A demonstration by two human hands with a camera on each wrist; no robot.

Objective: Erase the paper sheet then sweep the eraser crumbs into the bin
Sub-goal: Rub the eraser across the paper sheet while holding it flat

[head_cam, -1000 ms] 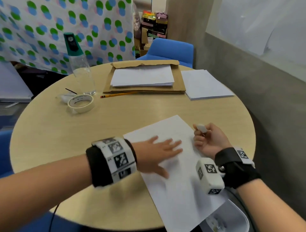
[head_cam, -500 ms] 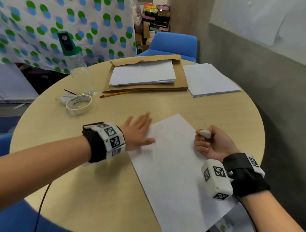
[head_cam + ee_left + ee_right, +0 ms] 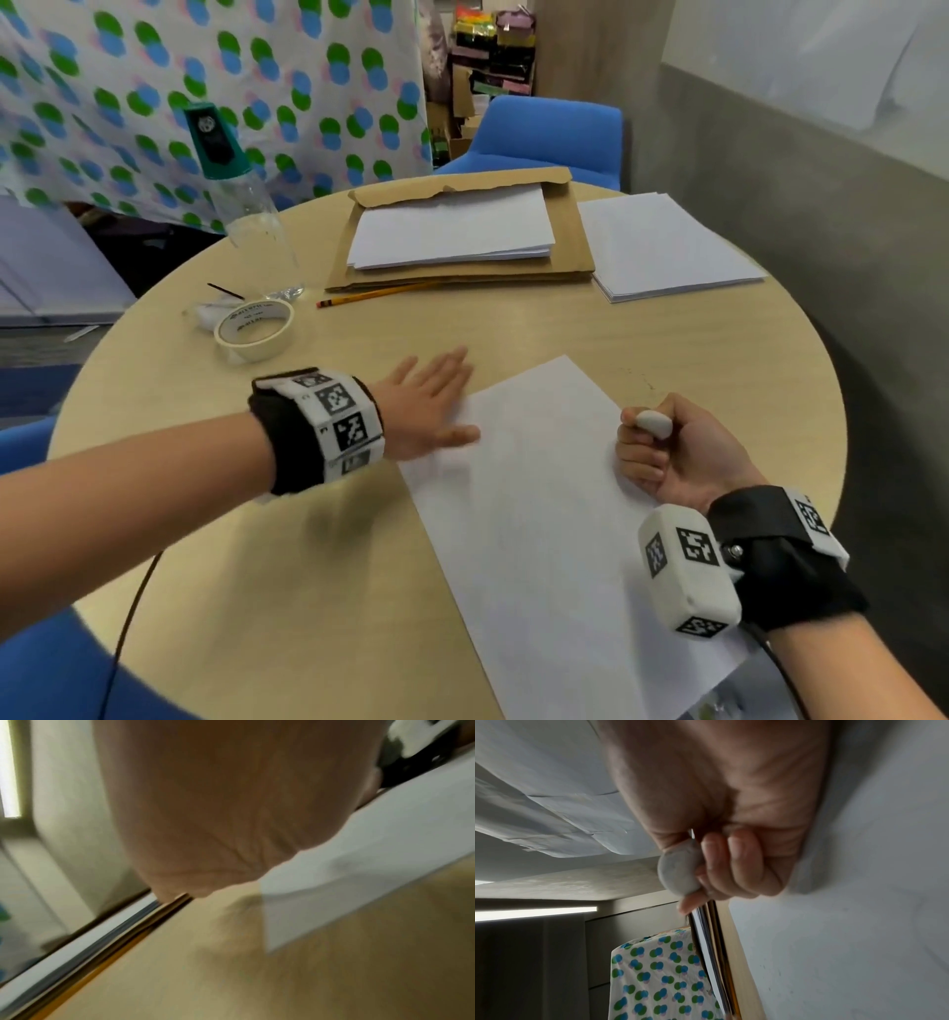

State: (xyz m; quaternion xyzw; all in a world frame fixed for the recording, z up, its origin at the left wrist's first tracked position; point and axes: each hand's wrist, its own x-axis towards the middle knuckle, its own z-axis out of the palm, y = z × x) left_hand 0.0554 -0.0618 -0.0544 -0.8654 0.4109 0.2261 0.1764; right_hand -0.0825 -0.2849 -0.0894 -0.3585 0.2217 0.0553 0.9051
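A white paper sheet point(image 3: 549, 519) lies slanted on the round wooden table point(image 3: 359, 565), its near corner hanging over the table's front edge. My left hand point(image 3: 431, 406) lies flat with straight fingers at the sheet's upper left edge, thumb on the paper point(image 3: 372, 845). My right hand point(image 3: 678, 452) rests on the sheet's right edge, fingers curled round a small white eraser point(image 3: 653, 424) that sticks out of the fist point(image 3: 679, 870). A few tiny dark crumbs point(image 3: 642, 377) dot the table just beyond the sheet's far right corner.
At the back lie a brown envelope point(image 3: 570, 246) with a paper stack point(image 3: 452, 231), a second paper stack point(image 3: 662, 246), a pencil point(image 3: 375, 294), a tape roll point(image 3: 254, 329) and a clear bottle point(image 3: 241, 205). A blue chair point(image 3: 549, 136) stands behind. A white bin point(image 3: 729, 706) peeks out below the table's near right edge.
My left hand slid from the middle of the sheet up and left to its edge. The right hand stayed on the sheet's right edge with the eraser.
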